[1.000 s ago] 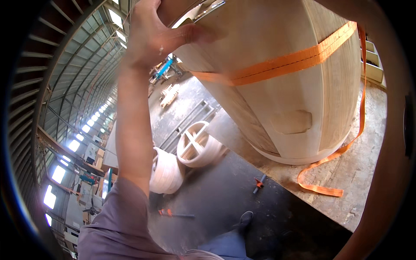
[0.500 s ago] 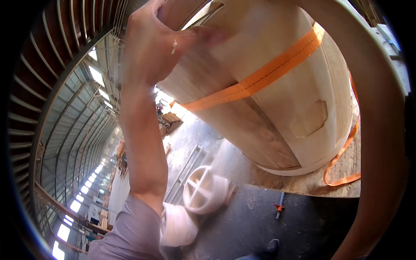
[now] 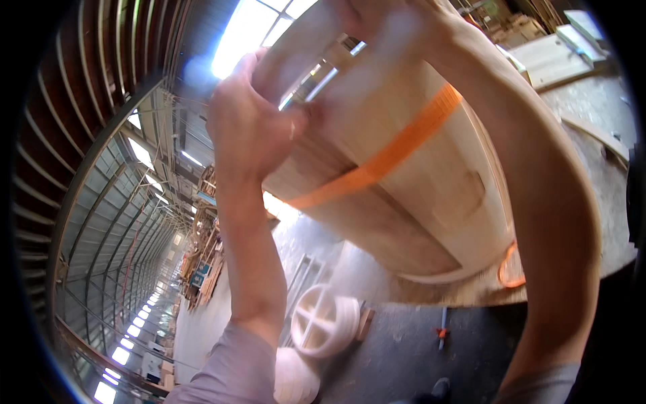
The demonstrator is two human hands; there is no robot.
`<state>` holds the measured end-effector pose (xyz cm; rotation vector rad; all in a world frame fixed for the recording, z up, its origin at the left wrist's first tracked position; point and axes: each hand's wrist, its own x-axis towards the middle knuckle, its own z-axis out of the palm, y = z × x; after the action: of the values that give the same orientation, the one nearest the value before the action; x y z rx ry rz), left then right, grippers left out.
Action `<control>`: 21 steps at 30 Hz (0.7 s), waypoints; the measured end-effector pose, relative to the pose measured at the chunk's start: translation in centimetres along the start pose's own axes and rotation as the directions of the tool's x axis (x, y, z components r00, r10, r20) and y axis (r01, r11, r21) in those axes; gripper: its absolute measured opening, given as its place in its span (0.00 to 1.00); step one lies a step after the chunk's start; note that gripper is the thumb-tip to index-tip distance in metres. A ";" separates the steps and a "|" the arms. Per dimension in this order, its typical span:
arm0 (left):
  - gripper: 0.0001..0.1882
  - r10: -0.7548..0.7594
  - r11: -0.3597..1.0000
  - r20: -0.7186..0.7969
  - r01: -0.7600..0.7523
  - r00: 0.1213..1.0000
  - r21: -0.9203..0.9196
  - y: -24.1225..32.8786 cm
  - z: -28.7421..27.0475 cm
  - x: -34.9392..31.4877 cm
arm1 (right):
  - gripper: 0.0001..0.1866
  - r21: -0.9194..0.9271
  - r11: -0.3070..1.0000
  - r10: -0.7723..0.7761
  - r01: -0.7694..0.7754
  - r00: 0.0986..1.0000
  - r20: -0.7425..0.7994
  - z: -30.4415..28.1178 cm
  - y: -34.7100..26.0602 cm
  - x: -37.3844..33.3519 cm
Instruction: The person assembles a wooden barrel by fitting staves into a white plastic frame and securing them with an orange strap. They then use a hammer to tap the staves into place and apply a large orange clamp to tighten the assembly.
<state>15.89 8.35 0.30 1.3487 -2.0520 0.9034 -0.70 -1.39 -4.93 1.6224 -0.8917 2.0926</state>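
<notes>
A tall barrel-like wooden drum (image 3: 431, 188), built of pale and darker staves, leans across the upper middle of the view. An orange strap (image 3: 377, 167) runs round it. My left hand (image 3: 252, 124) is closed round the edge of a wooden stave (image 3: 299, 50) at the drum's upper left, thumb on the near side. Light shows through a gap between this stave and the drum. Over the top reaches my right hand (image 3: 404, 27), its fingers bent against the stave's upper part; motion blur and the picture's edge hide some of them.
The drum stands on a wooden board surface (image 3: 471, 293). Pale round wooden rings, one with a cross brace (image 3: 316, 320), sit on the floor below, near an orange-and-blue clamp (image 3: 441, 332). Stacked timber (image 3: 208, 262) lies farther left; pale panels (image 3: 548, 60) are at upper right.
The view has shifted, and my right hand has come into sight at the top. The gap beside the stave shows wider. My left hand keeps its grip.
</notes>
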 end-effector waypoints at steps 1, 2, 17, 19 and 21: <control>0.30 -0.037 0.999 0.010 0.037 0.999 0.006 0.7 0.3 0.3 | 0.09 -0.013 1.000 0.004 -0.005 1.000 -0.019 0.0 0.5 0.2; 0.29 -0.076 0.997 0.023 0.075 0.997 0.018 1.2 0.4 0.7 | 0.09 -0.022 1.000 0.018 -0.018 0.999 -0.033 -0.2 0.9 0.1; 0.33 0.045 0.981 -0.011 -0.046 0.999 -0.187 1.8 0.8 1.2 | 0.23 0.876 0.442 0.691 -0.191 0.696 -0.197 -6.3 -0.8 -16.1; 0.33 0.048 0.974 0.004 -0.046 0.999 -0.222 1.6 0.7 0.8 | 0.26 0.716 0.697 0.429 -0.025 0.815 -0.389 -2.0 -2.9 -14.4; 0.32 0.052 0.976 -0.022 -0.055 0.998 -0.212 1.0 0.7 0.6 | 0.26 0.742 0.670 0.418 -0.004 0.829 -0.373 -1.8 -3.3 -14.3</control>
<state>14.64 7.77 0.07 1.1742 -2.1140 0.6916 4.09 3.73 -17.98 1.0972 -0.0376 3.1048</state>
